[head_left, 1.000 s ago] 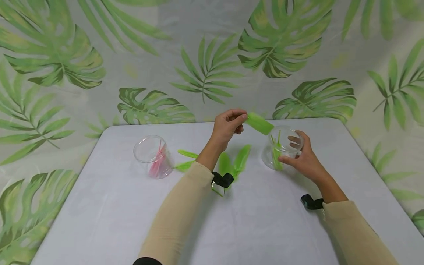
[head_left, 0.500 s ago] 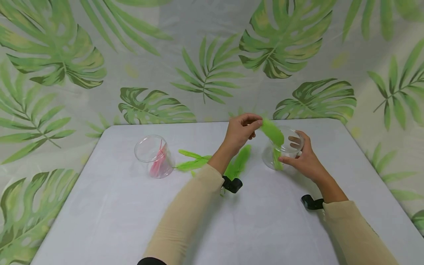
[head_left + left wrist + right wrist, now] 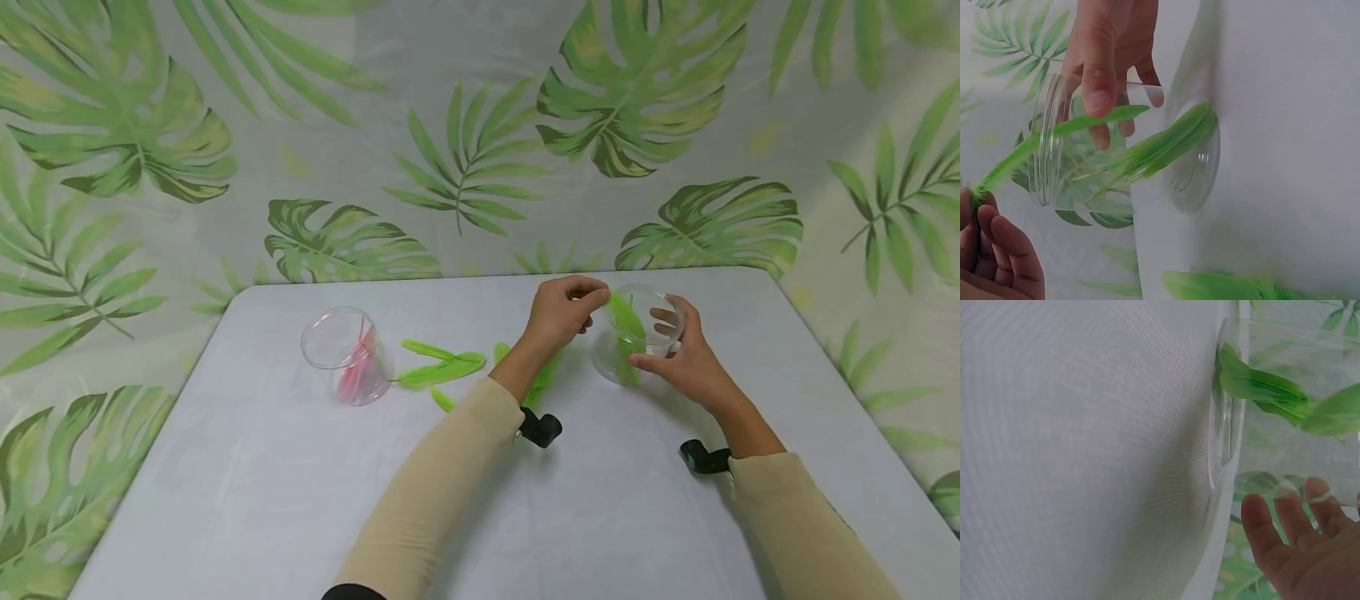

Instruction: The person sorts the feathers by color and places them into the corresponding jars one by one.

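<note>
My left hand (image 3: 562,312) pinches the quill end of a green feather (image 3: 1007,164). That feather slants down through the mouth of a clear jar (image 3: 603,360), its free end inside. More green feathers (image 3: 1172,140) lean in the jar, their broad ends at the bottom and thin quills upward. My right hand (image 3: 688,358) holds the jar from its right side, thumb in front and fingers behind. The jar stands upright on the table. In the right wrist view, fingers (image 3: 1300,528) lie along the jar's wall.
A second clear jar (image 3: 321,350) stands at the left with thin pink feather-like pieces (image 3: 356,371) inside. Loose green feathers (image 3: 450,368) lie mid-table, some partly hidden behind the left forearm. A leaf-patterned cloth (image 3: 480,125) hangs behind the white table (image 3: 262,483).
My left hand has moved right and down, bringing the green feather from outside the jar into its mouth. The right hand and the jar have stayed in place.
</note>
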A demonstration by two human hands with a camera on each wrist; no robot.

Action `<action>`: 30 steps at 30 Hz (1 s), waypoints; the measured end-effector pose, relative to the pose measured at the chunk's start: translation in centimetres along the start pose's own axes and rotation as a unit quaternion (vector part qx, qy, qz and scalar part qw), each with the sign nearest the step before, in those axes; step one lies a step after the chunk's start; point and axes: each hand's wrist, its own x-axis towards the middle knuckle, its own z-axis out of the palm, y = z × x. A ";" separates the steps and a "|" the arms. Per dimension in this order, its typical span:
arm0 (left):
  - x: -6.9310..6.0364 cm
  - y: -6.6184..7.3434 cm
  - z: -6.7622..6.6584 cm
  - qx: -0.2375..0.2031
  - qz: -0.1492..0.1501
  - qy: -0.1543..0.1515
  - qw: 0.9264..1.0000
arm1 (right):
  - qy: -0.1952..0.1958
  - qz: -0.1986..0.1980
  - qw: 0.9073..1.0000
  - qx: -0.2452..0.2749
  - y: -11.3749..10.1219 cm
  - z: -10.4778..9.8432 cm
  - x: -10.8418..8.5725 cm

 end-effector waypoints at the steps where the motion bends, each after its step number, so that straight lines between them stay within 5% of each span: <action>1: 0.0 0.0 0.0 -0.002 0.001 0.000 1.000 | 0.000 -0.001 1.000 0.001 0.0 0.0 0.0; 5: 0.0 -0.1 0.2 0.008 0.011 -0.005 1.000 | 0.000 0.000 1.000 0.002 0.2 0.0 0.1; 14: -0.2 -0.1 0.1 0.106 0.062 -0.024 0.992 | 0.001 -0.006 1.000 0.009 0.0 0.1 0.1; 23: -0.3 -0.4 -0.3 0.158 0.061 0.058 0.984 | 0.000 -0.002 1.000 0.011 -0.2 0.1 0.1; 30: -0.5 -0.7 -0.4 0.176 0.061 0.043 0.982 | 0.001 -0.001 1.000 0.008 -0.2 0.0 0.0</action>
